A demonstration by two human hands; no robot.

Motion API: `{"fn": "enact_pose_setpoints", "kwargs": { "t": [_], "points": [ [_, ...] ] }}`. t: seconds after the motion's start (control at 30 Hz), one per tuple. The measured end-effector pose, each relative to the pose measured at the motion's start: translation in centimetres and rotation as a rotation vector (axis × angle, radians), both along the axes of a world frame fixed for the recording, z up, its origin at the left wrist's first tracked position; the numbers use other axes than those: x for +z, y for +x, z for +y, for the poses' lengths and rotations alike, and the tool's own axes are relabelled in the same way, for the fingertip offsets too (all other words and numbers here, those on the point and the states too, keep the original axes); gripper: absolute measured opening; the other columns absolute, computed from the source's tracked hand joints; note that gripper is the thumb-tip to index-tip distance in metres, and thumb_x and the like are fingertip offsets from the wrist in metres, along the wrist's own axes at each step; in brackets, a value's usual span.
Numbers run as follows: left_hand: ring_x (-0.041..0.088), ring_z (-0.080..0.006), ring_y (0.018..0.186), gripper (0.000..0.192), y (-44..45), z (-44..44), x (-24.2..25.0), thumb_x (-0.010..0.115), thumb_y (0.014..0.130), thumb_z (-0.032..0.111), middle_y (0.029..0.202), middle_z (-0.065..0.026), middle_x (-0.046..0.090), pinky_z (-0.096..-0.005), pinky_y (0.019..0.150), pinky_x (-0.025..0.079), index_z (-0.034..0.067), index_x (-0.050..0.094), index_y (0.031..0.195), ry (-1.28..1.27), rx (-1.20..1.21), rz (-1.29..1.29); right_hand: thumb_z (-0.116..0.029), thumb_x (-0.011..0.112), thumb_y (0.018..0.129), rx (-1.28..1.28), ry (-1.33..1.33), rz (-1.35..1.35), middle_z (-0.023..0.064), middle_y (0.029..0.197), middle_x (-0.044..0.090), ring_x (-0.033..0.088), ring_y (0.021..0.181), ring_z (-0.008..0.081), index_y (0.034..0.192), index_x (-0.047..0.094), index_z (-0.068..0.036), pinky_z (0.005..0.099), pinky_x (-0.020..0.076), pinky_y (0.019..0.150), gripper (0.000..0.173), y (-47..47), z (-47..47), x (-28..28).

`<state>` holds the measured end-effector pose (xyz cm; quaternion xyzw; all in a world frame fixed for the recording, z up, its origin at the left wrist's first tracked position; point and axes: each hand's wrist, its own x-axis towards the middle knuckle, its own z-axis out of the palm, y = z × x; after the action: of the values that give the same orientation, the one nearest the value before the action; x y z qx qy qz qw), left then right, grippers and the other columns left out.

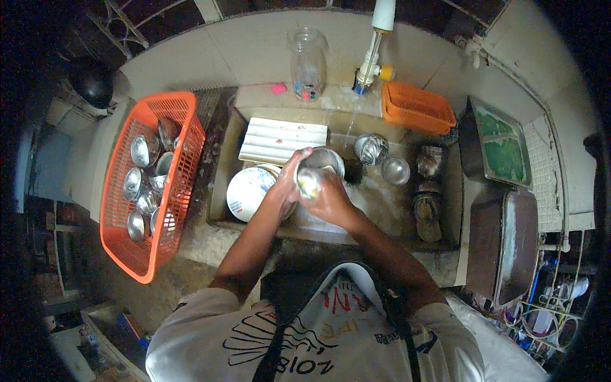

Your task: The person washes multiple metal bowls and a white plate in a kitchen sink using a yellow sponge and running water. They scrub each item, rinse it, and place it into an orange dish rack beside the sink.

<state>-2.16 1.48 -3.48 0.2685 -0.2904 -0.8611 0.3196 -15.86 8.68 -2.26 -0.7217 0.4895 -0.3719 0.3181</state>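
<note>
My left hand [289, 176] grips the rim of a round metal bowl [331, 158] above the sink. A foamy sponge [310, 182], pale with some yellow, is in my right hand [329, 198], pressed at the bowl's near side; the fingers are partly hidden. Below and left of my hands lie stacked white plates [250, 193] with a blue pattern. Behind them rests a white ribbed tray [284, 138]. Metal bowls [371, 149] and a small round bowl [395, 170] sit in the sink to the right. A thin stream of water falls from the tap [368, 67].
An orange plastic basket [152, 258] of metal bowls stands left of the sink [462, 191]. Along the back are a clear plastic jar [307, 67], a pink piece [279, 89] and an orange basket [417, 107]. Rectangular metal containers [499, 143] stand at the right.
</note>
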Motion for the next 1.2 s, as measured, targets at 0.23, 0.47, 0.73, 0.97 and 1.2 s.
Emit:
{"fn": "enact_pose_setpoints", "kwargs": {
  "t": [0.23, 0.47, 0.73, 0.97, 1.2],
  "points": [
    [0.070, -0.0311, 0.104, 0.057, -0.5, 1.0, 0.4, 0.056, 0.097, 0.050, 0.116, -0.0170, 0.071, -0.0458, 0.098, 0.055, 0.002, 0.063, 0.126, 0.272, 0.068, 0.064, -0.037, 0.072, 0.082, -0.117, -0.422, 0.495, 0.0274, 0.118, 0.066, 0.057, 0.122, 0.0451, 0.121, 0.063, 0.002, 0.0588, 0.0266, 0.118, 0.056, -0.3, 1.2, 1.3],
    [0.069, -0.0287, 0.111, 0.057, 0.0, 2.4, -1.0, 0.053, 0.102, 0.048, 0.124, -0.0147, 0.069, -0.0426, 0.102, 0.053, 0.004, 0.058, 0.138, 0.042, 0.159, -0.084, -0.019, 0.075, 0.078, -0.145, -0.017, 0.105, 0.0248, 0.122, 0.065, 0.060, 0.117, 0.0427, 0.128, 0.059, 0.003, 0.0523, 0.0481, 0.100, 0.057, 2.7, 2.3, 0.1],
    [0.059, -0.0317, 0.119, 0.057, 6.8, 3.6, 6.0, 0.060, 0.094, 0.060, 0.128, -0.0086, 0.064, -0.0610, 0.094, 0.051, 0.014, 0.064, 0.127, 0.179, 0.530, 0.248, -0.004, 0.080, 0.080, -0.381, 0.462, -1.103, 0.0081, 0.113, 0.069, 0.068, 0.105, 0.0227, 0.125, 0.059, -0.003, 0.0407, 0.0548, 0.094, 0.050, -6.8, 6.1, 4.8],
    [0.017, -0.0446, 0.153, 0.145, 17.3, -2.9, 13.9, 0.098, 0.052, 0.043, 0.164, -0.0301, 0.017, -0.0554, 0.128, 0.017, -0.014, 0.013, 0.154, -0.238, 0.676, 1.021, -0.017, 0.061, 0.102, -0.979, -0.125, -0.431, 0.0113, 0.125, 0.064, 0.063, 0.111, 0.0204, 0.138, 0.055, 0.001, 0.0353, 0.0498, 0.101, 0.041, -28.6, 21.2, 12.4],
    [0.056, -0.0301, 0.129, 0.066, -9.1, 0.7, -0.1, 0.073, 0.092, 0.035, 0.141, -0.0114, 0.057, -0.0419, 0.110, 0.045, 0.005, 0.050, 0.145, -0.783, -0.117, -0.372, -0.028, 0.057, 0.101, -1.164, 0.299, 0.355, 0.0145, 0.131, 0.062, 0.056, 0.114, 0.0201, 0.154, 0.039, -0.002, 0.0361, 0.0454, 0.101, 0.062, -50.2, 30.3, 10.1]
  ]
}}
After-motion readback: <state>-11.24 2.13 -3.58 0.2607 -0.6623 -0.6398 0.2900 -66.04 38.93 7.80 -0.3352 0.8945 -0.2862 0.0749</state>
